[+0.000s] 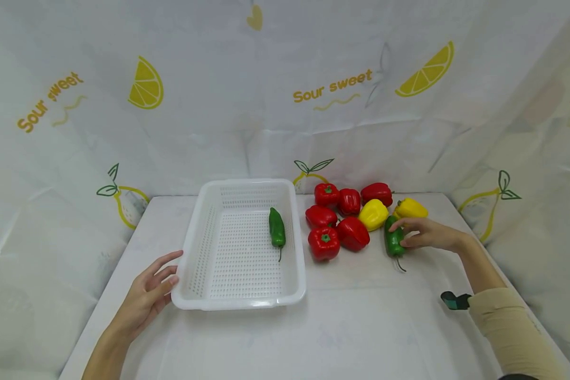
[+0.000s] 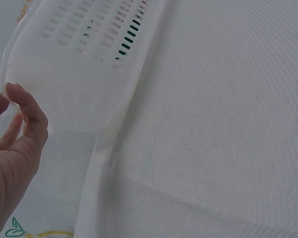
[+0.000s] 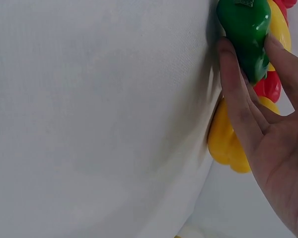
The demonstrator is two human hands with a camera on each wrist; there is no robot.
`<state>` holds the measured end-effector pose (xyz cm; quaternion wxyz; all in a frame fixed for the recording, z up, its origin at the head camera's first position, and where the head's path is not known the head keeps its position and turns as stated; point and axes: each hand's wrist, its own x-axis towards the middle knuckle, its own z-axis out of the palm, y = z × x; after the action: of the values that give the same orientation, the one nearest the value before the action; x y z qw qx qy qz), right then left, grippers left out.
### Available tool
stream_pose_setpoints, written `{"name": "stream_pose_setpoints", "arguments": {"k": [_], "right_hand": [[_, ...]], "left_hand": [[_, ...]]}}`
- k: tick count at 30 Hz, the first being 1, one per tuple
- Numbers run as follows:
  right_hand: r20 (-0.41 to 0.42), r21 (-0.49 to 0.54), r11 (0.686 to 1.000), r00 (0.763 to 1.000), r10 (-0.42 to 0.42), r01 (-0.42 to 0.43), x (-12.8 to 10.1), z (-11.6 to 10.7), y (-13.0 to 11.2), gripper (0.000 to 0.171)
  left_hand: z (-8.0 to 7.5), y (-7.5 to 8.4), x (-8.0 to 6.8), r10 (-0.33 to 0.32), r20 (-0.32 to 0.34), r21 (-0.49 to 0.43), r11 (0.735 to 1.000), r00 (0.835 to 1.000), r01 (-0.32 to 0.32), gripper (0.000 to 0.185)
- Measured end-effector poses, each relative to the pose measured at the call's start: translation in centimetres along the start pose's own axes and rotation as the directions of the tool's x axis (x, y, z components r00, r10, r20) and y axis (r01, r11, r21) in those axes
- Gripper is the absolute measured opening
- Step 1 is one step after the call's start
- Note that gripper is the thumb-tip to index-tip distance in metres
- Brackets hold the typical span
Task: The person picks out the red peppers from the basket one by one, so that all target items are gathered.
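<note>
A white perforated basket (image 1: 239, 303) stands on the table left of centre, with one long green pepper (image 1: 276, 228) lying inside near its right wall. My left hand (image 1: 171, 270) rests with relaxed fingers against the basket's near left corner; the left wrist view shows my left hand's fingertips (image 2: 27, 106) touching the basket wall (image 2: 79, 74). On the right, my right hand (image 1: 399, 236) pinches a second green pepper (image 1: 392, 241) that lies on the table. In the right wrist view, thumb and fingers of that hand (image 3: 246, 59) flank this green pepper (image 3: 246, 25).
Several red bell peppers (image 1: 324, 244) and two yellow ones (image 1: 373, 214) (image 1: 410, 208) cluster right of the basket. A yellow pepper (image 3: 226, 139) lies just behind my right hand. A lemon-print white cloth covers the table (image 1: 351, 327) and walls.
</note>
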<state>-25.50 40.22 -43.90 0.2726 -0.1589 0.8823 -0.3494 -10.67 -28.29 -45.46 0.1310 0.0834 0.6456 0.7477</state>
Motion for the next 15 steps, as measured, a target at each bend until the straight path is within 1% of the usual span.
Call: {"name": "stream_pose_setpoints", "arguments": {"k": [10,15], "right_hand": [[0.001,0.012,0.999,0.999,-0.038,0.038,0.13,0.13,0.24,0.042],[-0.007,0.019,0.999,0.999,-0.035,0.035,0.15,0.22,0.18,0.042]], "left_hand": [[-0.07,-0.05,0.01,0.045,0.034,-0.018,0.999,0.998,-0.044,0.058],[-0.13,-0.15,0.00,0.030,0.026,-0.023,0.999,0.999,-0.029,0.058]]}}
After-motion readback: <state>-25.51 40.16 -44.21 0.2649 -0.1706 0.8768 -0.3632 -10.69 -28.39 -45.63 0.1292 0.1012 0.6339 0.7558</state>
